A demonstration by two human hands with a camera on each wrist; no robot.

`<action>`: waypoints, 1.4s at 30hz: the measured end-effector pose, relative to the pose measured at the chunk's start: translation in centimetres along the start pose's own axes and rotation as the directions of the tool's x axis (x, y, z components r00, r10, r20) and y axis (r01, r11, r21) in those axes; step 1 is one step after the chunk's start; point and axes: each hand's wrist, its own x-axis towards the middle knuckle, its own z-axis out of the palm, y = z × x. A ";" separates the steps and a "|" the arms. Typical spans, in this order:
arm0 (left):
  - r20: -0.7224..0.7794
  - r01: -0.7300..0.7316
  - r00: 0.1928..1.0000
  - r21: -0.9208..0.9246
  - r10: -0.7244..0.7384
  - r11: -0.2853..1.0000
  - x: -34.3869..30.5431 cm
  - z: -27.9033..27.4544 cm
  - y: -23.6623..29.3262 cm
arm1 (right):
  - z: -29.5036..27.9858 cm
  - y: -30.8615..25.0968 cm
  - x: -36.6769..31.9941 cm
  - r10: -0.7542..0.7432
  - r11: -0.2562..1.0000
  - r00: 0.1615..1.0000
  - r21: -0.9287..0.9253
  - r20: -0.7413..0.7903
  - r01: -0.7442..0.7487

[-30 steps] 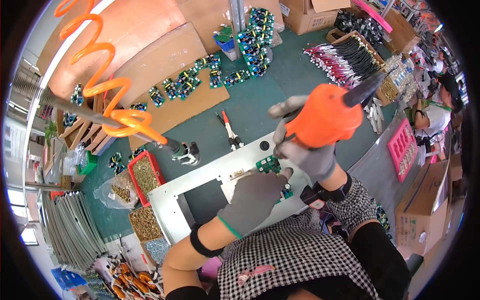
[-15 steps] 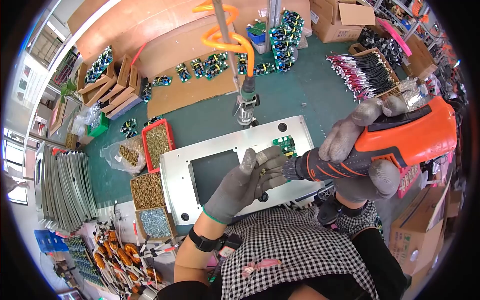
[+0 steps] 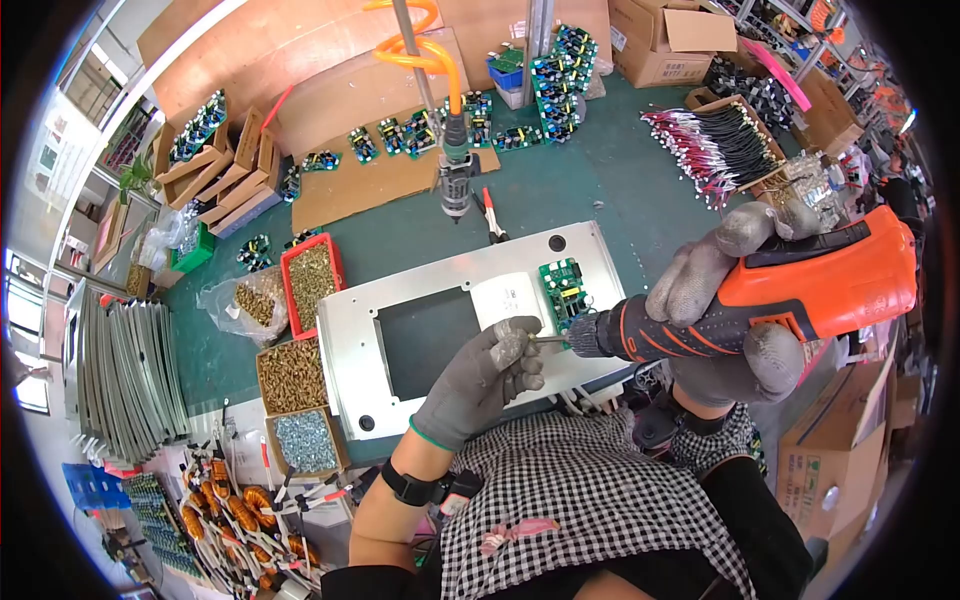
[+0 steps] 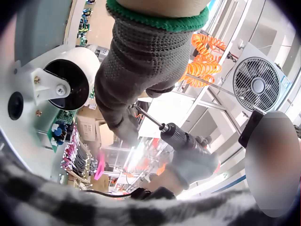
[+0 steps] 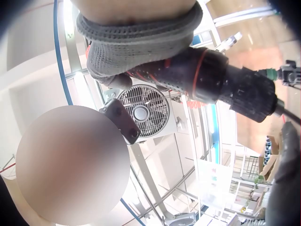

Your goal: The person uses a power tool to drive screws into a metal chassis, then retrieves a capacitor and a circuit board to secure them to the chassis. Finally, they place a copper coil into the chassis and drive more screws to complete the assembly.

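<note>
Smooth plastic with a slight sheen encases the drill point(image 3: 835, 285) — its bit point(image 4: 149, 116) is shiny metal. Matt, rough knitted cloth covers the fingers point(image 3: 508, 350). The panel point(image 3: 350, 350) is smooth, satin-finished metal — the counter point(image 3: 610, 165) smooth and matt, the apron point(image 3: 600, 490) woven cloth, the coiled hose point(image 3: 454, 95) glossy plastic.

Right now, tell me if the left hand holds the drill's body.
No, the right hand grips the drill's body, while the left hand is at the tip of the bit.
</note>
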 end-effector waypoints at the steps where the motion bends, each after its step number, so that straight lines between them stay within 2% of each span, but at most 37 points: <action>1: -0.010 0.001 1.000 -0.019 -0.001 1.000 -0.1 0.0 0.0 | -0.1 -0.1 0.0 -0.008 1.000 1.000 -0.005 0.022 0.008; 8: 0.065 0.063 0.996 -0.076 -0.058 0.995 0.1 -0.4 -0.7 | 0.9 -0.7 -0.6 -0.011 1.000 1.000 -0.018 -0.027 0.011; 14: 0.032 0.006 0.999 0.061 -0.008 0.998 -0.4 -0.1 -0.6 | 0.8 -0.8 -0.9 -0.032 0.999 0.999 -0.033 0.025 0.033; 23: -0.007 -0.057 0.998 0.094 0.058 0.994 -0.6 -0.2 -0.8 | 0.9 -0.8 -1.2 -0.042 0.998 0.998 -0.044 0.038 0.044; 32: -0.040 -0.056 0.997 0.118 0.061 0.991 -0.7 0.1 -0.8 | 1.0 -1.1 -1.3 -0.041 0.998 0.998 -0.039 0.043 0.042; 38: -0.089 -0.094 0.987 0.338 0.131 0.936 -0.8 1.1 -0.7 | 0.6 -1.2 -2.0 -0.017 0.996 0.990 -0.085 0.142 0.030; 42: -0.093 -0.098 0.986 0.342 0.137 0.934 -0.3 0.9 -1.1 | 1.6 -1.4 -2.7 -0.025 0.983 0.988 -0.178 0.150 0.052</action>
